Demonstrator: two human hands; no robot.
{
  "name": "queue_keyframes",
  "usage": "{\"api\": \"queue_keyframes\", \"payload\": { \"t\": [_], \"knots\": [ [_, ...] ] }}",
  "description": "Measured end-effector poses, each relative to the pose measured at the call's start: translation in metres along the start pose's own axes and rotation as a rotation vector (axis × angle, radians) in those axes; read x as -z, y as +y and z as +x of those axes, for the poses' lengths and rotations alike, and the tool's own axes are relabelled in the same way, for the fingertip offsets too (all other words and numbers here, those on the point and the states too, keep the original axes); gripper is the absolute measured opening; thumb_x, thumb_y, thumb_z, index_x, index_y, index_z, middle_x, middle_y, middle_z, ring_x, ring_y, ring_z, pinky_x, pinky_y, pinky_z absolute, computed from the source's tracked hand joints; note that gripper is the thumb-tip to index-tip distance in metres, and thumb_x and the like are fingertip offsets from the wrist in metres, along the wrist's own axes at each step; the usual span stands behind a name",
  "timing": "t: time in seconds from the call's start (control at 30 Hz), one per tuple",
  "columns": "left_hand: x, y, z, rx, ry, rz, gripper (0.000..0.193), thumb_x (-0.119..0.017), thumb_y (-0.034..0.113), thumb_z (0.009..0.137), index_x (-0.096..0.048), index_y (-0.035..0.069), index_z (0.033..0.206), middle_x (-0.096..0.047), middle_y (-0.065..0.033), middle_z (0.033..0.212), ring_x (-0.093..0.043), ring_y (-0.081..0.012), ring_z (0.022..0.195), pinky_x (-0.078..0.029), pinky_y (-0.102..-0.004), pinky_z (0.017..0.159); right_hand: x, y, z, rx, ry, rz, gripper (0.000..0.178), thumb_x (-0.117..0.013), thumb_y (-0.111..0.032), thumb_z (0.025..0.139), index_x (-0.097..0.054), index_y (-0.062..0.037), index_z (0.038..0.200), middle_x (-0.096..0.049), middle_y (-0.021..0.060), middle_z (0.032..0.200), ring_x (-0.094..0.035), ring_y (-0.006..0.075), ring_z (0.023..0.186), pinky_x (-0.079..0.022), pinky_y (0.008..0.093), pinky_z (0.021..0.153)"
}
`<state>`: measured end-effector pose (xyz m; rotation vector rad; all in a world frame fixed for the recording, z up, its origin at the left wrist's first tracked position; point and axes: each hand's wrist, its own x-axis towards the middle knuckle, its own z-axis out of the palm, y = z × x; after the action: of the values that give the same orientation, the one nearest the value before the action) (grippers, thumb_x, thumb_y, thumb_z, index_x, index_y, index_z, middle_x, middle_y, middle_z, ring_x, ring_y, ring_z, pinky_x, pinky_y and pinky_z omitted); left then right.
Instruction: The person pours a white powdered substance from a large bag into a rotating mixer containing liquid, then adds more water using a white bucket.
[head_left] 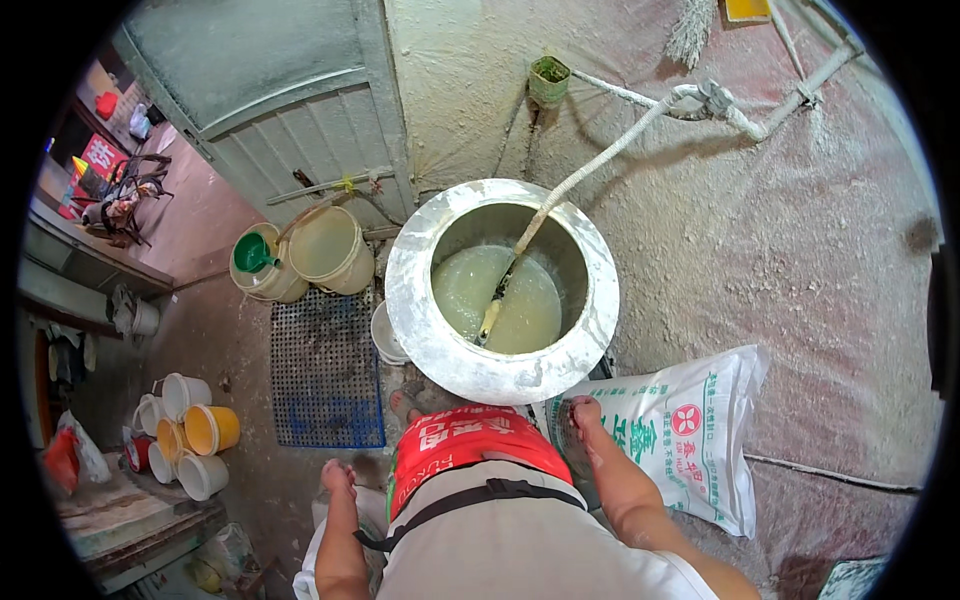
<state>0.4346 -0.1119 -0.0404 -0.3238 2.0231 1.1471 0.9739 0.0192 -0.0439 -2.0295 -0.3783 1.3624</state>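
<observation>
Dusty concrete floor [800, 250] surrounds me. My right fingers [583, 411] clutch the white sack's [690, 430] top edge; beyond them stands the metal vat [410, 290] of cloudy liquid (hose dipped in). My left fingers [338, 476] hang loosely curled, holding nothing.

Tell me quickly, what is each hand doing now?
Left hand: hangs free, holds nothing; open or shut cannot be told.
Right hand: closed on the top edge of the white sack.
</observation>
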Motion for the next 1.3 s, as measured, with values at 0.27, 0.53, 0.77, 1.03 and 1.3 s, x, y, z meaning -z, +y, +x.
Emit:
{"api": "queue_keyframes", "payload": {
  "t": [0.27, 0.53, 0.77, 1.03, 1.3],
  "knots": [
    [-0.004, 0.004, 0.011, -0.023, 0.006, -0.002, 0.010, -0.046, 0.015, 0.082, -0.050, 0.008, 0.087, -0.050, -0.0046, 0.073, -0.054, -0.0151, 0.055, -0.043, -0.0253, 0.039, -0.002, -0.004, -0.001, 0.007, 0.016, 0.000, 0.013, -0.041, 0.002, 0.076, -0.053, -0.0016, 0.079, -0.051, 0.0080, 0.060, -0.045, 0.0157, 0.042, -0.034, 0.0262, 0.034],
    [0.000, 0.000, 0.003, -0.001, 0.022, 0.006, 0.009, -0.045, 0.014, 0.083, -0.051, 0.009, 0.087, -0.050, -0.0029, 0.068, -0.052, -0.0127, 0.051, -0.041, -0.0228, 0.038, -0.009, -0.011, -0.005, 0.028, 0.024, 0.004, 0.009, -0.045, -0.002, 0.077, -0.053, -0.0020, 0.073, -0.050, 0.0068, 0.054, -0.045, 0.0152, 0.039, -0.033, 0.0265, 0.033],
    [0.006, -0.010, 0.009, -0.004, 0.015, -0.004, 0.013, -0.046, 0.015, 0.082, -0.053, 0.007, 0.089, -0.052, -0.0061, 0.074, -0.054, -0.0155, 0.053, -0.043, -0.0248, 0.038, -0.011, -0.007, 0.002, 0.002, 0.055, 0.036, 0.009, -0.045, -0.002, 0.078, -0.052, -0.0032, 0.072, -0.050, 0.0065, 0.054, -0.045, 0.0144, 0.040, -0.033, 0.0258, 0.033],
    [0.000, -0.013, 0.009, -0.002, 0.037, -0.007, 0.017, -0.047, 0.017, 0.083, -0.053, 0.007, 0.096, -0.053, -0.0071, 0.079, -0.055, -0.0167, 0.056, -0.044, -0.0265, 0.040, -0.008, -0.007, 0.012, 0.007, 0.019, 0.003, 0.010, -0.044, -0.002, 0.078, -0.052, -0.0031, 0.072, -0.051, 0.0070, 0.055, -0.045, 0.0148, 0.040, -0.033, 0.0256, 0.032],
    [-0.003, -0.009, 0.009, 0.001, 0.034, 0.005, 0.015, -0.047, 0.017, 0.083, -0.053, 0.008, 0.093, -0.051, -0.0058, 0.077, -0.055, -0.0158, 0.056, -0.045, -0.0264, 0.041, -0.010, -0.010, 0.011, 0.005, 0.031, -0.012, 0.010, -0.044, -0.002, 0.078, -0.053, -0.0021, 0.075, -0.051, 0.0072, 0.055, -0.044, 0.0145, 0.039, -0.032, 0.0263, 0.032]
  ]
}}
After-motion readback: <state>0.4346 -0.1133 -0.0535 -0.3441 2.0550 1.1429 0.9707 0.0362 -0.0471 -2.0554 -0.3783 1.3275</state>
